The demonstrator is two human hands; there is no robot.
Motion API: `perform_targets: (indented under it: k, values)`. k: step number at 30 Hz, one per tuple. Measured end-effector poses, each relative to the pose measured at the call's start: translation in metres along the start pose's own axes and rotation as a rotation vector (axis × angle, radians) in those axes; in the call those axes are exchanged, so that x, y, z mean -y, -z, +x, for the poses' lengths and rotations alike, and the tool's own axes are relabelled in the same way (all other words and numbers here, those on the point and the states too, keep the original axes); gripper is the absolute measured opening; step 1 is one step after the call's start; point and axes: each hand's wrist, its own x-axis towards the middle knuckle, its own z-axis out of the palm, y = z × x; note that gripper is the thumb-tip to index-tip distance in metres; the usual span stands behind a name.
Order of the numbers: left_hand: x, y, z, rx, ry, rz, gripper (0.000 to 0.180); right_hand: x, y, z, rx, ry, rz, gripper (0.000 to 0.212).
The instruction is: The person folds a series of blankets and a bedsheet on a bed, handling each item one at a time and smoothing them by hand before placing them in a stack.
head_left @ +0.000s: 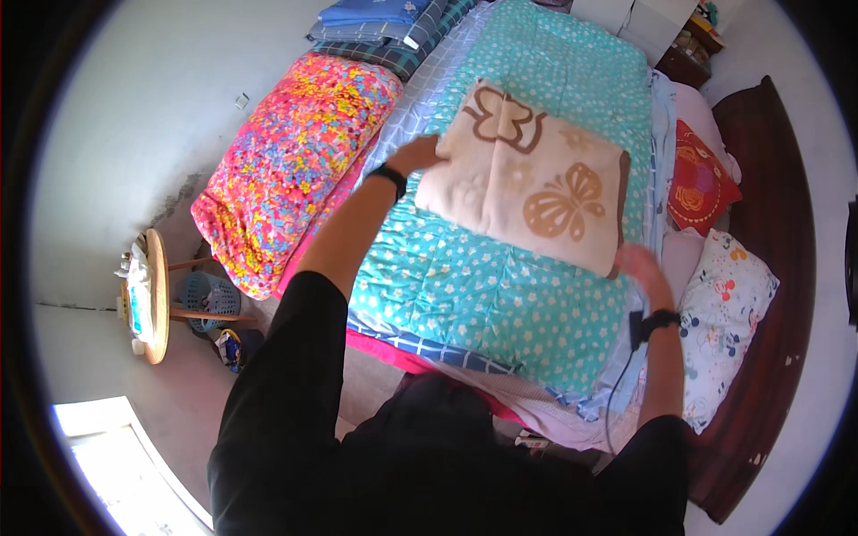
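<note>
A folded cream blanket (509, 183) with brown butterfly patterns and a brown edge lies on a turquoise quilt (465, 290) dotted with small white flowers. At the blanket's left edge, my left hand (416, 156) is closed on the fabric, and its fingertips are partly hidden there. My right hand (642, 266) is at the near right corner of the blanket, smeared by motion, so its finger position is unclear. Both wrists wear black bands, and a cable hangs from the right one.
Left of the quilt lies a bright floral bundle (299, 161). Folded bedding (375, 27) is stacked at the far left. Pillows (728, 322) and a red cushion (702, 179) line the dark wooden headboard (773, 223) at right. A round wooden table (157, 295) stands by a blue basket (207, 299).
</note>
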Motion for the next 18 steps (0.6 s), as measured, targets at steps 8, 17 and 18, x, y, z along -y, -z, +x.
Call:
perform_targets:
  k: [8, 17, 18]
  values:
    - [0.011, -0.164, -0.014, 0.352, 0.875, -1.009, 0.110, -0.179, -0.042, 0.108, -0.450, -0.508, 0.675, 0.078]
    - [0.077, -0.269, 0.032, -0.639, 1.117, -1.603, 0.063, -0.200, -0.051, 0.192, -0.166, 0.266, 0.035, 0.066]
    - [0.066, -0.264, 0.024, -0.642, 1.092, -1.681, 0.059, -0.180, -0.063, 0.176, -0.269, 0.483, -0.349, 0.065]
